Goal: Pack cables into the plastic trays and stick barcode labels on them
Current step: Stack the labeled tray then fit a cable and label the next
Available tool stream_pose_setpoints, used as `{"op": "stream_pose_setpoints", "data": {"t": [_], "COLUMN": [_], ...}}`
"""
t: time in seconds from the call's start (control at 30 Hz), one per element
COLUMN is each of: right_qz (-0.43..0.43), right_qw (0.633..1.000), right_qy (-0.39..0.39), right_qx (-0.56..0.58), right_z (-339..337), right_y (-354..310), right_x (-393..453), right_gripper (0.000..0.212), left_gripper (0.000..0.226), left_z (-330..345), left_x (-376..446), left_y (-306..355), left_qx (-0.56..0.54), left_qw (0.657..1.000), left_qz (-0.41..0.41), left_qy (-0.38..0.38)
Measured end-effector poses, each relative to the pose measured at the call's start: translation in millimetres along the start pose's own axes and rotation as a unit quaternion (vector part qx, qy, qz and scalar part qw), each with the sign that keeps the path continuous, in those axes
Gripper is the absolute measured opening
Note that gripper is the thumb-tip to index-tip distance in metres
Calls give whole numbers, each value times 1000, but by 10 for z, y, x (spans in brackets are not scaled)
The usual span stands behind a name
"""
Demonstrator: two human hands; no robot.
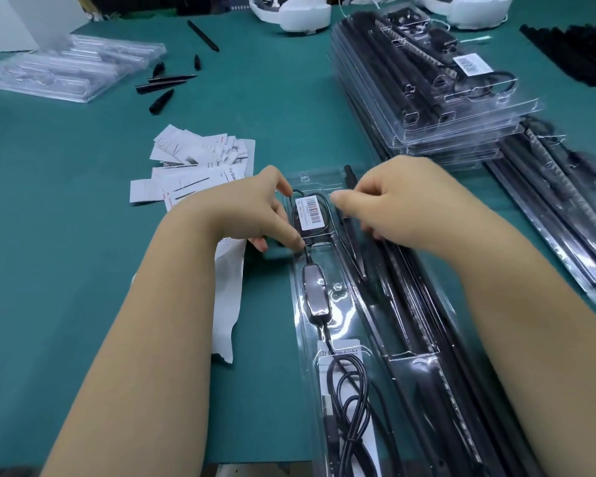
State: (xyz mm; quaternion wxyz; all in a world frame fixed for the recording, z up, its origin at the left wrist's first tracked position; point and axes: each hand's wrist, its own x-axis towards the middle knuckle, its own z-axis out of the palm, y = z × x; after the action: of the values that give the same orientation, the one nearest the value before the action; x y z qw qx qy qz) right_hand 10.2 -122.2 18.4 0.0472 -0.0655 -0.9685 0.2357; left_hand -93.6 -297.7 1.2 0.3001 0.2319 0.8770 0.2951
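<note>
A long clear plastic tray (344, 297) lies in front of me on the green table. It holds a black cable (350, 390) with an inline controller (315, 296) and black rods. A white barcode label (311, 210) sits on the tray's far end. My left hand (255, 208) curls its fingers over the tray's left edge beside the label, thumb pressing by the cable. My right hand (396, 197) rests curled on the tray's right side, fingertips just right of the label. Whether either hand pinches the cable is not clear.
Stacked packed trays (437, 98) with a barcode label stand at the back right. More packed trays (565, 215) lie to the right. Paper leaflets (200, 166) lie left of my hands. A white backing strip (226, 297) runs under my left arm. Empty clear trays (73, 68) and loose black parts (166, 86) are at the back left.
</note>
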Motion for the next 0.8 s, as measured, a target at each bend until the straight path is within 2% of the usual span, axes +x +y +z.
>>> {"op": "stream_pose_setpoints", "data": {"t": [0.2, 0.27, 0.33, 0.5, 0.63, 0.8], "right_qz": [100, 108, 105, 95, 83, 59], "right_qw": [984, 984, 984, 978, 987, 998], "right_qy": [-10, -33, -43, -23, -10, -4], "right_qx": [-145, -138, -136, -186, -140, -26], "right_z": [-119, -96, -74, -46, 38, 107], "right_y": [268, 270, 240, 118, 42, 34], "right_x": [94, 97, 88, 24, 26, 1], "right_gripper": [47, 51, 52, 51, 51, 62], "left_gripper": [80, 85, 80, 69, 67, 48], "left_z": [18, 34, 72, 188, 264, 244], "left_x": [-37, -55, -55, -59, -25, -6], "left_y": [41, 67, 97, 165, 233, 228], "left_qx": [46, 47, 76, 177, 205, 190], "left_qw": [999, 998, 995, 978, 957, 950], "left_qz": [-18, -30, -30, -30, -91, -128], "left_qy": [17, 27, 51, 104, 185, 212]}}
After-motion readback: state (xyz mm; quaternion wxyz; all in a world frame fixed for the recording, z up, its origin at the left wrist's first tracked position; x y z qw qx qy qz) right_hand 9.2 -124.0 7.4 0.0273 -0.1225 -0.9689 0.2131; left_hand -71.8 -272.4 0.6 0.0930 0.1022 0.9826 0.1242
